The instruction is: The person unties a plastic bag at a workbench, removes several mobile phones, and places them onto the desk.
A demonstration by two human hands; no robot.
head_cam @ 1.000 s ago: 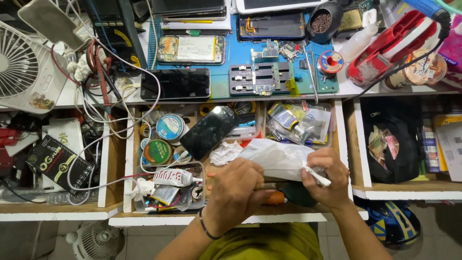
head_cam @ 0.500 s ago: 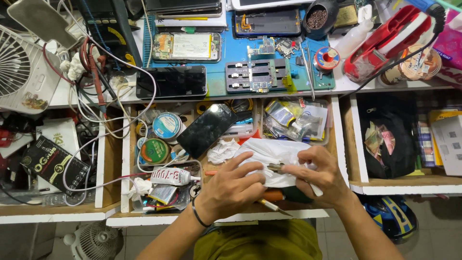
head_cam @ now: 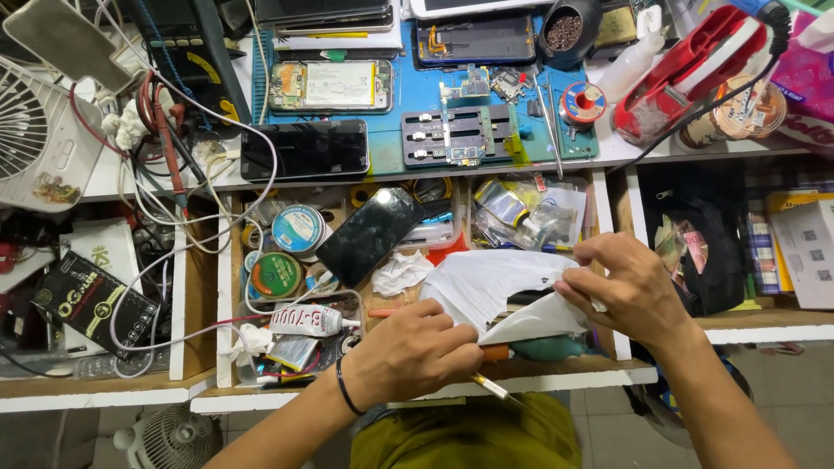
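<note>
Both hands work over an open drawer point(head_cam: 224, 287) on a white sheet or pouch point(head_cam: 482, 280). My left hand point(head_cam: 415, 354) presses on its lower left edge, and a thin metal tool point(head_cam: 497, 389) sticks out from under the fingers. My right hand point(head_cam: 627, 291) pinches the sheet's right flap and holds it folded back. A dark flat part point(head_cam: 524, 298) shows in the gap beneath the flap. What it is cannot be made out.
The drawer also holds a black phone point(head_cam: 372, 234), round tins point(head_cam: 297, 227), a glue tube point(head_cam: 308, 321) and crumpled tissue point(head_cam: 401, 271). Above, a blue mat point(head_cam: 395, 95) carries an opened phone point(head_cam: 330, 85) and a metal fixture point(head_cam: 452, 139). A white fan point(head_cam: 35, 130) and tangled cables point(head_cam: 165, 165) lie left.
My right hand has shifted right and peeled the white flap back, exposing the dark part. My left hand slid to the sheet's lower edge. The view moved closer.
</note>
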